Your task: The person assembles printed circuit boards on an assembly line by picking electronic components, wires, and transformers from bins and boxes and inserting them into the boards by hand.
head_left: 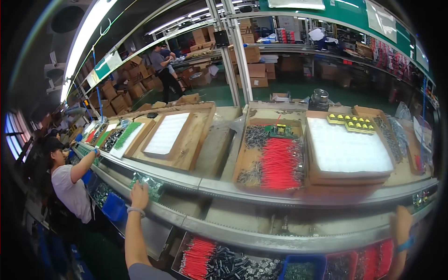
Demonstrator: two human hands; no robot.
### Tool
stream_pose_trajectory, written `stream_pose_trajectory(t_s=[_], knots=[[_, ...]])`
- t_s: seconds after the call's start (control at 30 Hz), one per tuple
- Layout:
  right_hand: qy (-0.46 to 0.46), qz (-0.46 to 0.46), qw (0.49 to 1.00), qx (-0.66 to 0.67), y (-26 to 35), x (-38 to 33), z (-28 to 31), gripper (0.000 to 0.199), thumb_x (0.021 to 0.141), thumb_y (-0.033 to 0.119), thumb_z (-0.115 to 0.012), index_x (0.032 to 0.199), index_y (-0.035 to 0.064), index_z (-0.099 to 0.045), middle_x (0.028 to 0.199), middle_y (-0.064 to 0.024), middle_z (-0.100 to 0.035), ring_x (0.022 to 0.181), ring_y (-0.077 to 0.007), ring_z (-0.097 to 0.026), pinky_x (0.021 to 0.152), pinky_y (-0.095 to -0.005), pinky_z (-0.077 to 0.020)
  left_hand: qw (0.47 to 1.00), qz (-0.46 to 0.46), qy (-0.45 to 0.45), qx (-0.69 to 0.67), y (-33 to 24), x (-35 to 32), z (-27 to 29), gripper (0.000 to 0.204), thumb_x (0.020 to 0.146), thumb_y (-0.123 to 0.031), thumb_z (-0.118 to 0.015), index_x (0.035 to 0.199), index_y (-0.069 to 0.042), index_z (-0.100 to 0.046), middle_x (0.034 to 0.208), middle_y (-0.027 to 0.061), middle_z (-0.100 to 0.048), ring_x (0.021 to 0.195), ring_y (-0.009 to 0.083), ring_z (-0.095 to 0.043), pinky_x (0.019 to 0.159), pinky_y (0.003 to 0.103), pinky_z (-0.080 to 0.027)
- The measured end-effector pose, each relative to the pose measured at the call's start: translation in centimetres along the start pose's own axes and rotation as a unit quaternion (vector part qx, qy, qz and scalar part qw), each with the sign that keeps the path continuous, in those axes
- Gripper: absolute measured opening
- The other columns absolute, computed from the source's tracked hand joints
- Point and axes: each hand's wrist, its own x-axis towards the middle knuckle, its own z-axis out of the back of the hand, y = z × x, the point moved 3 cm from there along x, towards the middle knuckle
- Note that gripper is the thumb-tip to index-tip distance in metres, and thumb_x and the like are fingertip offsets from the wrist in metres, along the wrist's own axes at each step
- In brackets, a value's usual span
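Left hand (139, 196) flat on green circuit board (150, 185)

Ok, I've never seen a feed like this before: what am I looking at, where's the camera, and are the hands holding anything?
This is one wide fisheye view from a camera worn on a person's head, looking down at a factory assembly line; straight edges bend near the rim. The person's left hand reaches out and rests on a green circuit board lying on the conveyor rail. The right hand is at the far right edge by the rail; whether it holds anything cannot be told. Behind the rail sit a cardboard tray of red wires and a white foam sheet. Bins of parts lie below. A co-worker works further left.
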Motion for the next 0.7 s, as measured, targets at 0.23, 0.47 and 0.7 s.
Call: stream_pose_trajectory(t_s=[0.23,0.47,0.7], knots=[[0.027,0.41,0.874,0.259,34.1,3.9,10.4,0.015,0.082,0.014,-0.072,0.088,0.0051,-0.062,0.083,-0.0148,-0.064,0.078,-0.0376,-0.066,0.069,-0.0469,-0.0546,0.995,-0.072,0.06,-0.019,-0.4,-4.7,-0.5,0.068,0.103,-0.039,-0.048,0.152,0.006,-0.032,0.152,0.0298,-0.041,0.148,0.0415,-0.03,0.123,0.054,-0.012],[0.047,0.45,0.872,0.186,49.7,11.1,3.6,0.015,0.082,0.014,-0.066,0.093,0.0044,-0.071,0.087,-0.0176,-0.072,0.084,-0.0367,-0.073,0.07,-0.0471,-0.0598,0.965,-0.241,0.107,-0.014,-6.7,-9.7,-1.5,0.068,0.098,-0.031,-0.054,0.15,0.007,-0.032,0.148,0.024,-0.046,0.148,0.0413,-0.029,0.123,0.057,-0.009],[0.031,0.48,0.86,0.173,52.9,12.2,0.4,0.014,0.077,0.013,-0.069,0.087,0.0038,-0.074,0.084,-0.0189,-0.074,0.081,-0.037,-0.074,0.071,-0.0476,-0.0601,0.907,-0.379,0.178,-0.047,-12.7,-15.3,0.3,0.068,0.095,-0.034,-0.058,0.147,0.006,-0.038,0.152,0.0236,-0.042,0.149,0.0421,-0.026,0.122,0.059,-0.005]])
